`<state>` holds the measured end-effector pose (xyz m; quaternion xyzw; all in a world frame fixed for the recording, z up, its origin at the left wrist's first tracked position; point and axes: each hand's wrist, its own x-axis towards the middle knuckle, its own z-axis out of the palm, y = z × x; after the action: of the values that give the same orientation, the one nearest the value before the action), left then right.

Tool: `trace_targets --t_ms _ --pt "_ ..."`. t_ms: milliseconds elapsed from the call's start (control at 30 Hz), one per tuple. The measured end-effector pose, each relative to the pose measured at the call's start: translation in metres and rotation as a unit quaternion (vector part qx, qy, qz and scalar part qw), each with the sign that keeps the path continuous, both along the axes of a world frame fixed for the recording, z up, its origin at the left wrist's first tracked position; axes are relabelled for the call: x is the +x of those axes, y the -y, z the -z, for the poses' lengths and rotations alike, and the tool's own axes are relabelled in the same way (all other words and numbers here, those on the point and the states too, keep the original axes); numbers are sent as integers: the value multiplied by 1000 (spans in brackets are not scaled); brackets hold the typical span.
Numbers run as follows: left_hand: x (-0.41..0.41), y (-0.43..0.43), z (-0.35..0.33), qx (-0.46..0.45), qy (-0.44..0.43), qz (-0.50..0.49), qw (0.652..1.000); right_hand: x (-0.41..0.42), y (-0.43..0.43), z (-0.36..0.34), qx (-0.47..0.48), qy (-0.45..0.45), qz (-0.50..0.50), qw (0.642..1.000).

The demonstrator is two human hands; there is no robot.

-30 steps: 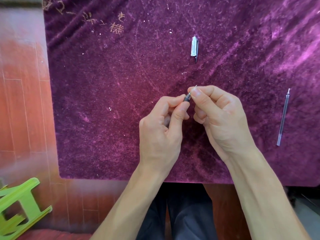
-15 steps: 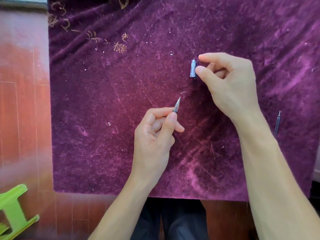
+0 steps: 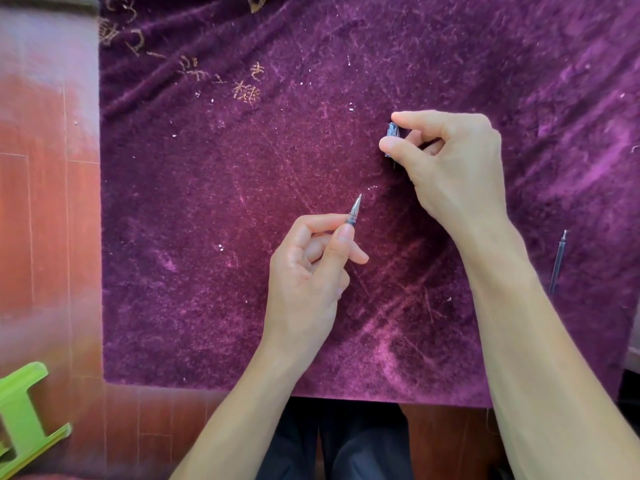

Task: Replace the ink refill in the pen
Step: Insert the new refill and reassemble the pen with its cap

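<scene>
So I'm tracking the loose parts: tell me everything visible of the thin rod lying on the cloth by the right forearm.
The refill is a thin, straight rod, translucent grey with a darker, narrower tip at its far end. It looks like plastic, though it is too small to be sure. It lies flat on the purple cloth, near that cloth's right edge, running roughly away from the person with a slight lean to the right. Nothing touches it but the cloth; the right forearm passes beside it, apart. Whether it holds ink cannot be told.
</scene>
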<state>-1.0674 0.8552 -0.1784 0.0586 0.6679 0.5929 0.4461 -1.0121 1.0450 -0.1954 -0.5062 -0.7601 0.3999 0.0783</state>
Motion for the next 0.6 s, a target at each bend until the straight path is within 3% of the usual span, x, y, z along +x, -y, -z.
trace_targets --t_ms 300,400,500,600 --pt "-7 0 -2 10 5 45 999 -5 3 -6 -18 25 -1 1000" --pt "-8 2 -5 11 9 50 999 9 5 -9 -97 -77 51 991" --pt "-6 4 -7 3 11 52 999 29 22 -16 -185 -189 119 957" --pt "-3 8 -10 5 9 66 998 47 41 -20 -244 -231 154 929"
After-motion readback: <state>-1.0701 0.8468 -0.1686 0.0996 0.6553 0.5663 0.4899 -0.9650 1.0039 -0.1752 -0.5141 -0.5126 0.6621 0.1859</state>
